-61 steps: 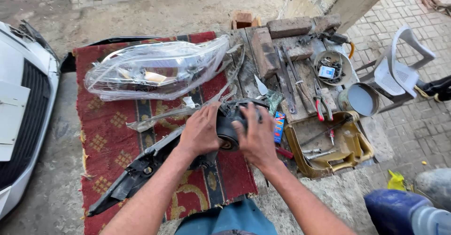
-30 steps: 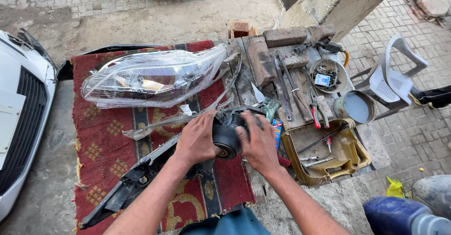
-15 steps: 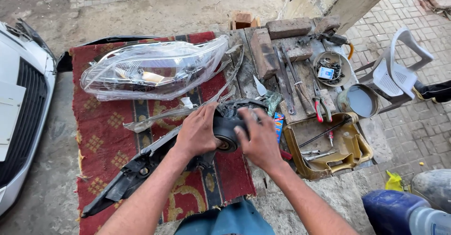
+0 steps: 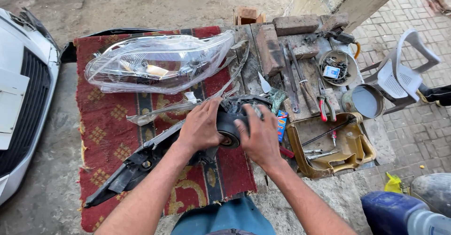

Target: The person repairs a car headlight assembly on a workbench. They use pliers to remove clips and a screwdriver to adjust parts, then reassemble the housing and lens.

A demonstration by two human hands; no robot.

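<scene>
Left hand: the left hand (image 4: pixel 201 126) is closed around the near side of the round black cap (image 4: pixel 229 128) on the back of the headlamp housing, fingers curled over it to brace it.
Right hand: the right hand (image 4: pixel 260 136) is clasped on the cap's other side, fingers spread across its top; the opposed grip suits turning or pulling it.
Housing: the black headlamp housing (image 4: pixel 141 162) lies face down and slantwise on the red patterned rug (image 4: pixel 105 131), back turned up so the cap is reachable.
Lens: the clear headlamp lens (image 4: pixel 159 63) rests apart at the rug's far edge, away from the hands, presumably to spare it scratches.
Trim strip: a thin clear strip (image 4: pixel 164 110) lies between lens and housing.
Tools: red-handled pliers (image 4: pixel 323 101) and a yellow tray (image 4: pixel 331 146) sit on the tabletop (image 4: pixel 263 47) just right of the right hand, within reach.
Cap seating: hidden under both hands; cannot tell whether it is loose.
Surroundings: white car bumper (image 4: pixel 21 99) at left, white plastic chair (image 4: pixel 406 73) at right.
</scene>
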